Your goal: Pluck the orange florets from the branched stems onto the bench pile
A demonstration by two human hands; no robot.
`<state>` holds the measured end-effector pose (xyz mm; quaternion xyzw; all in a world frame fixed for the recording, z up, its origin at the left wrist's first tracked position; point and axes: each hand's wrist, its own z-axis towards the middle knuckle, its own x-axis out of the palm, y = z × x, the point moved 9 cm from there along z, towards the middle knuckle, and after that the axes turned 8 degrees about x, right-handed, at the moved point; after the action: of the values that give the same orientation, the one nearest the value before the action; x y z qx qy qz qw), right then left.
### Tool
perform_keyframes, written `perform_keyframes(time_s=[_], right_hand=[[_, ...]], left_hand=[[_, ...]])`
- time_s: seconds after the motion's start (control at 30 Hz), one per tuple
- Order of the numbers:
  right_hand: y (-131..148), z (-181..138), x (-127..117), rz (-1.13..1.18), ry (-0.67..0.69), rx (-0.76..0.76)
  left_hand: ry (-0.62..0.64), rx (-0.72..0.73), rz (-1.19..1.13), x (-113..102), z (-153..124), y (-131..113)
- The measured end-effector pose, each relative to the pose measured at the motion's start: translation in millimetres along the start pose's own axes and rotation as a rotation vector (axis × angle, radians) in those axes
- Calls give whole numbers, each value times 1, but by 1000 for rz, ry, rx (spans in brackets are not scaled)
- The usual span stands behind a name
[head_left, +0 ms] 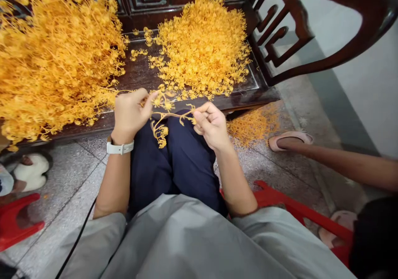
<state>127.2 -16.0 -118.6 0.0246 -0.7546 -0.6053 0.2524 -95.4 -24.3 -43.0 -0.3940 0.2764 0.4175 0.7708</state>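
My right hand (212, 125) pinches the end of a branched yellow plastic flower stem (169, 114) between thumb and fingers. The stem stretches left above my lap, and a cluster of small claw-shaped flower heads (162, 136) hangs from its far end. My left hand (131, 110), with a pale watch strap at the wrist, is closed at thumb and forefinger around yellow flower heads (163, 100), slightly blurred. Behind it lies a large heap of branched yellow stems (59, 59). A second heap, of loose yellow flower heads (205, 49), sits beyond my right hand.
Both heaps rest on a dark carved wooden bench (139, 69) with a curved armrest (326, 65). Bare orange stems (253, 125) are piled on the floor at its right end. Another person's leg (348, 163) reaches in from the right. Red plastic stools (289, 204) stand at both sides.
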Motion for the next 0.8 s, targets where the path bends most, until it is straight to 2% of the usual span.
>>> perform_keyframes(time_s=[0.17,0.3,0.43,0.47,0.53,0.63,0.73,0.77,0.8], right_hand=[[7,-24,5,-145,-3,-104],[20,-42,26,-354,93,-246],[42,-68,47,-557,206,-381],[49,-78,50,-555,261,-390],[70,-105,52,-383,411,-430],[110,-156,47,-48,773,-515],[118,-190,50,-142,1189,-524],[116,-184,49,-181,1210,-508],[114,-165,47,-209,1124,-471]], left_hand=[[-57,-45,11,-4,-2,11],[-122,-100,88,-10,-3,14],[-83,-119,109,-2,-3,21],[-73,-124,111,-1,-3,25],[-95,-149,123,-2,-4,37],[-157,-197,94,-10,-6,53],[-94,-180,-15,-8,-6,51],[-64,-162,-43,-7,-6,46],[-39,-140,-60,-5,-5,40]])
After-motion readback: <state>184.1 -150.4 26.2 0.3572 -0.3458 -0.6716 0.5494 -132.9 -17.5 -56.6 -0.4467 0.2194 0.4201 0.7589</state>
